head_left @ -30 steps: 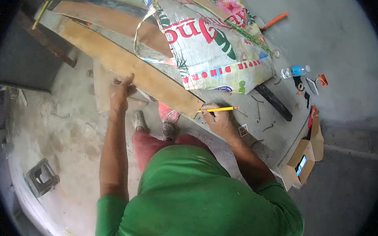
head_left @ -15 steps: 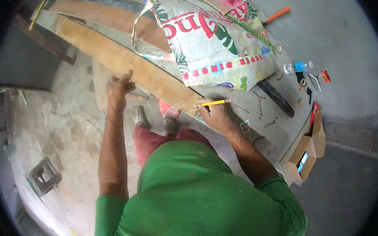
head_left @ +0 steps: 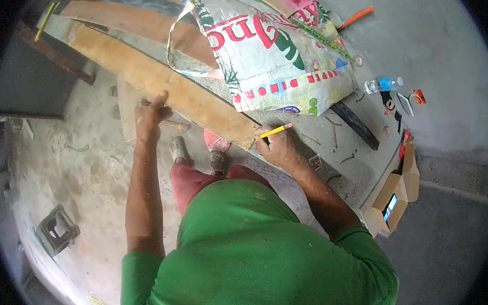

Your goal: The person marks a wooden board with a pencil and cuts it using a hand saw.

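A long tan wooden board [head_left: 196, 105] slants from the upper left toward the middle, over the edge of a grey work surface. My left hand [head_left: 151, 109] is closed on the board's near edge, thumb on top and fingers underneath. At the board's right end, my right hand [head_left: 277, 146] pinches a yellow pencil [head_left: 277, 131]. The pencil's point is by the board's corner, its eraser end toward the right; whether the tip touches the wood I cannot tell. Behind the board lies a large printed sack [head_left: 267, 67] with a strap.
Another brown board [head_left: 141, 30] lies farther back. To the right are a dark strip [head_left: 355, 125], a water bottle [head_left: 384, 84], an orange-handled tool [head_left: 357, 17] and small items. An open cardboard box [head_left: 410, 178] holds a lit screen [head_left: 390, 208]. A stool [head_left: 57, 229] stands on the floor at left.
The pencil has tilted, its eraser end swinging up and slightly left in the picture. My left hand keeps its hold on the board. The whole view has shifted slightly.
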Demonstrator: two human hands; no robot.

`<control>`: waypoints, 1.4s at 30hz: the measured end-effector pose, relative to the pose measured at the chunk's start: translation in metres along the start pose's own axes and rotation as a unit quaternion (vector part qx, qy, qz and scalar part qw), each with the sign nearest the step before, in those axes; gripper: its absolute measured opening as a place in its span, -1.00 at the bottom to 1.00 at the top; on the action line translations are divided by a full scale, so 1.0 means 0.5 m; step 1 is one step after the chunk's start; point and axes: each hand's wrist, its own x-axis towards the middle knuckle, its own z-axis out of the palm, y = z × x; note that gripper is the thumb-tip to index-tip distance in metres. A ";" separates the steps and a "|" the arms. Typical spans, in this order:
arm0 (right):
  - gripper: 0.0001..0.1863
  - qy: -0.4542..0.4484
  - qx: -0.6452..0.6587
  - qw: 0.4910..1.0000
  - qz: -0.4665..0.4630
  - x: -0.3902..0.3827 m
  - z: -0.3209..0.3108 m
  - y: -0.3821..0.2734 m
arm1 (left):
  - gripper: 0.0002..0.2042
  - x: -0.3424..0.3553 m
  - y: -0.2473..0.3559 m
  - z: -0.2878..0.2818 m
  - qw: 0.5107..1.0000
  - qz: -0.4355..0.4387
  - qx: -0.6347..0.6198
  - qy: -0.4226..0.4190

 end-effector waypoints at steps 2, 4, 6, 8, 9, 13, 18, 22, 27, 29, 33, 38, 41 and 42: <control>-0.76 0.004 -0.018 1.000 -0.023 0.004 -0.001 -0.002 | -0.51 0.001 -0.003 -0.002 1.000 0.007 -0.007 -0.010; -0.83 0.009 0.039 0.999 -0.017 0.010 -0.002 -0.010 | -0.51 0.004 -0.007 -0.003 1.000 0.013 -0.014 -0.021; -0.83 0.019 0.031 0.999 -0.024 0.007 0.003 -0.003 | -0.52 0.005 -0.008 0.002 1.000 0.006 -0.013 -0.010; -0.83 0.029 0.023 0.999 -0.031 0.007 -0.003 -0.004 | -0.52 0.005 -0.007 0.001 1.000 0.006 -0.012 -0.010; -0.84 -0.018 -0.056 0.998 -0.016 0.007 -0.018 -0.010 | -0.53 0.005 -0.005 -0.001 1.000 0.006 -0.011 -0.011; -0.85 -0.042 0.033 0.996 0.065 0.007 -0.061 -0.017 | -0.55 -0.002 0.002 -0.001 0.998 0.022 -0.027 -0.049; -0.82 -0.020 0.095 0.994 0.039 0.068 -0.081 -0.064 | -0.59 -0.011 0.012 0.005 1.000 0.017 0.005 -0.011; -0.69 0.028 -0.024 0.999 -0.006 0.136 -0.043 -0.076 | -0.56 -0.003 -0.003 -0.006 1.000 -0.013 0.007 0.005; -0.65 0.092 -0.079 0.963 0.240 0.261 -0.139 0.014 | -0.60 0.000 0.021 -0.021 0.986 0.059 0.134 0.082; -0.65 0.290 -0.015 0.934 0.207 0.284 -0.176 0.113 | -0.67 0.002 0.071 -0.017 0.979 0.080 0.148 0.118; -0.70 0.279 0.006 0.926 0.256 0.330 -0.218 0.038 | -0.72 0.058 0.179 -0.039 0.971 0.180 0.140 0.073; -0.66 0.156 -0.308 0.938 0.036 0.323 -0.159 0.052 | -0.78 0.171 0.221 -0.034 0.979 0.141 0.139 0.055; -0.54 0.125 -0.361 0.924 0.033 0.371 -0.155 0.012 | -0.75 0.211 0.189 -0.037 0.983 0.145 0.109 0.039; -0.46 0.101 -0.336 0.931 0.097 0.381 -0.158 -0.008 | -0.75 0.209 0.193 -0.026 0.982 0.145 0.109 0.045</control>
